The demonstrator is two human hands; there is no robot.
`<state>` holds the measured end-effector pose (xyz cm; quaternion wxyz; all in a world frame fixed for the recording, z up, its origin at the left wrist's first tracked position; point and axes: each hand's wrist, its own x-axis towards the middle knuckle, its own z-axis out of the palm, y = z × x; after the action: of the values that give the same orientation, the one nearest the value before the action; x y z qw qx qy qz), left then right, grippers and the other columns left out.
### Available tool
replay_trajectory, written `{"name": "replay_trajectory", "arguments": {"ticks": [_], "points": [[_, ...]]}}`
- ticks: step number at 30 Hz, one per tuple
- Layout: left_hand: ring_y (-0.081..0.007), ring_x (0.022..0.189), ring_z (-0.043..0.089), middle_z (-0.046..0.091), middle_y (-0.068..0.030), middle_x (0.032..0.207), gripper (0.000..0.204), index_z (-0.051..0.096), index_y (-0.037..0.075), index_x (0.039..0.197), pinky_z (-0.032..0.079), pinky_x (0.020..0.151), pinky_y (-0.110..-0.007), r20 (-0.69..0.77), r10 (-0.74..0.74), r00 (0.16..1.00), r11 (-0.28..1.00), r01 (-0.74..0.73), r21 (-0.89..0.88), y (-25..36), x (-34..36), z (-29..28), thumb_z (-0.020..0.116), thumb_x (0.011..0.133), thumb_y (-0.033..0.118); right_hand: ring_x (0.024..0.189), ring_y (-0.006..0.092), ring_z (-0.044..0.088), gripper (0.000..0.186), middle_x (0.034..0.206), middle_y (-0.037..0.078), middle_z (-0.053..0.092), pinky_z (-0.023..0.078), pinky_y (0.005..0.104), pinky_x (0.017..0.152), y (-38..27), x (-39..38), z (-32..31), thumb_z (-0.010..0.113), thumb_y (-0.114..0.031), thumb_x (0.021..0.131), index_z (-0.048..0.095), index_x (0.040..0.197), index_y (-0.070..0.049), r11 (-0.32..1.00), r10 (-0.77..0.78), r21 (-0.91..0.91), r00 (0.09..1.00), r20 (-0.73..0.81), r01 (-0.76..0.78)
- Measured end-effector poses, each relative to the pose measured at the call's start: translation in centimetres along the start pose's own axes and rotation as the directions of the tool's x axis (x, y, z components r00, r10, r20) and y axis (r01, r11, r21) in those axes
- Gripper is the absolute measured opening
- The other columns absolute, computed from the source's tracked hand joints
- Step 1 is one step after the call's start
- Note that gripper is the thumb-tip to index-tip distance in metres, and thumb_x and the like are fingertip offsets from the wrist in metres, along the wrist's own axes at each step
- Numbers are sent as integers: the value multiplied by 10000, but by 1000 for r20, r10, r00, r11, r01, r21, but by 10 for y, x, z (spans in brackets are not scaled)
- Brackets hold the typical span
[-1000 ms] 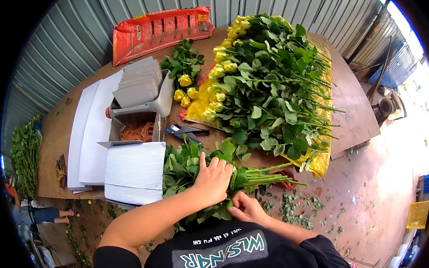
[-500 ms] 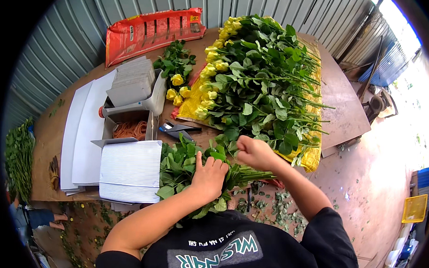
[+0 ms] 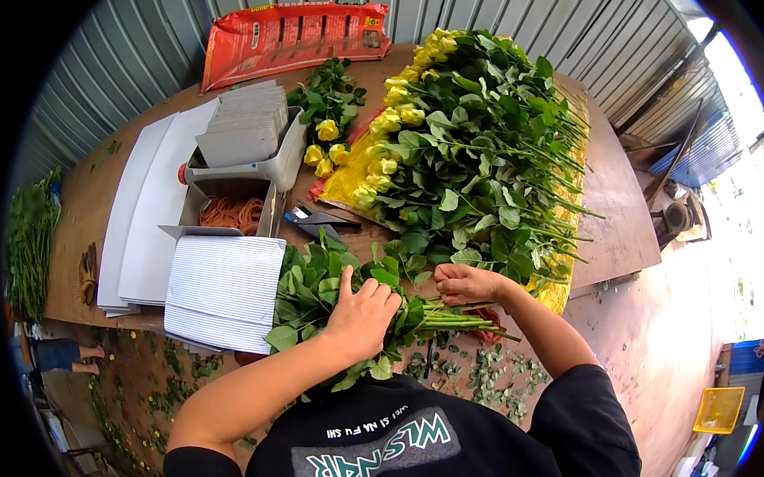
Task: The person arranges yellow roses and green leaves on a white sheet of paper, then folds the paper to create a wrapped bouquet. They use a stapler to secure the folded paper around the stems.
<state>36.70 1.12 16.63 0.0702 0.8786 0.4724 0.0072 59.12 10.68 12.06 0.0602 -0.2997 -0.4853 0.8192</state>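
Observation:
A bunch of leafy green stems (image 3: 309,291) lies before me, its left end tucked into a white corrugated wrap (image 3: 225,288) that hides any flower heads. On top of the leaves is my left hand (image 3: 364,318), index finger stretched and the other fingers curled over the bunch, gripping it. The cut stem ends (image 3: 459,322) stick out to the right. Just above these stems my right hand (image 3: 467,285) is closed, fingers pinched together; whatever they hold is too small to make out. Black-handled pliers or cutters (image 3: 319,219) rest just beyond the bunch.
Many yellow roses (image 3: 478,149) lie on yellow sheeting, back right. A box of orange rubber bands (image 3: 231,215), a grey bin of cards (image 3: 251,133) and white sheets (image 3: 160,214) stand left. Behind are loose roses (image 3: 327,131) and a red bag (image 3: 296,42). Fallen leaves (image 3: 487,368) litter the floor.
My right hand has moved slightly right and down, turning at the wrist, still closed. My left hand keeps its place on the bunch. The whole view has shifted a little.

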Motion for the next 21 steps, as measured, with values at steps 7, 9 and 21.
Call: {"name": "replay_trajectory", "arguments": {"ticks": [7,9,21], "points": [[-231,936,448,472,-56,883,347,501,71,918,213,957,-560,36,16,999,999,-17,31,0,2,0,616,593,116,529,76,390,178,593,-31,358,349,253,481,-25,39,-6,477,-91,780,321,696,-79,933,9,-357,992,129,38],[-235,935,448,476,-58,891,332,507,74,913,208,956,-565,63,6,998,998,-10,66,2,5,0,614,603,130,482,116,407,163,557,-5,401,357,276,463,-43,60,10,500,-106,762,353,709,-62,774,-23,-617,980,198,142],[-253,1246,283,378,-102,1280,448,423,106,1202,173,971,-605,-27,130,991,985,-126,117,-2,-20,-10,500,777,225,585,253,601,159,601,105,579,454,344,548,-121,80,41,510,-149,774,439,890,-66,481,-510,-867,846,-153,133]]}}
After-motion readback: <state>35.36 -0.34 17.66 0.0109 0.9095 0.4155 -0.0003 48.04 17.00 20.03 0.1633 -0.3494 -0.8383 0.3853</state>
